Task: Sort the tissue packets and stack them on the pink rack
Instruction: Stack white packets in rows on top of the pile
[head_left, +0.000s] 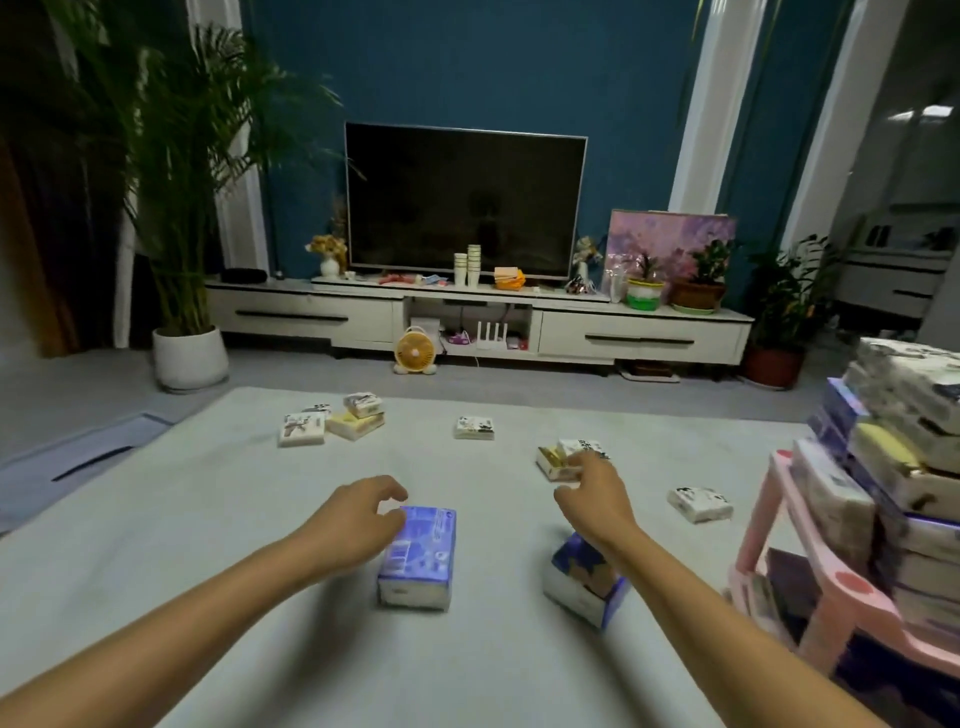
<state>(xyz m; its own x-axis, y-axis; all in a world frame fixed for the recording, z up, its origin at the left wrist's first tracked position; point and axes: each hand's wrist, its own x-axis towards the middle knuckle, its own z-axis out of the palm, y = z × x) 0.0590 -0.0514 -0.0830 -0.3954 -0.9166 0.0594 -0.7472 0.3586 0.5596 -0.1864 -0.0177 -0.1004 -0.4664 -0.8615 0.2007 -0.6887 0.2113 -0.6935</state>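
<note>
Landmark = pink rack (810, 525), at the right edge of the view w/ tissue packets already piled on top in a tall stack (904, 447).

Left hand (358, 525) was well left of the rack, over the pale mat (208, 519), fingers curled but spread apart, fingertips touching the far left corner of a blue packet (418, 556) lying flat; not clamped on it. Right hand (597, 493) was nearer the rack, fingers loosely parted, hovering just in front of a yellow-and-white packet pair (561, 460); couldn't tell if it touched them. Under the right forearm, a second blue packet (584, 582) sat tilted on the mat, closest loose one to the rack's base.

A white patterned packet (700, 503) lay between the right hand & the rack. Further from the rack: one white packet (474, 427) mid-mat, then a cluster of several white and yellow packets (337, 418) at the mat's far left.

Behind it all, far side of the room from the rack: TV (465, 200) on a low white cabinet (467, 317).
</note>
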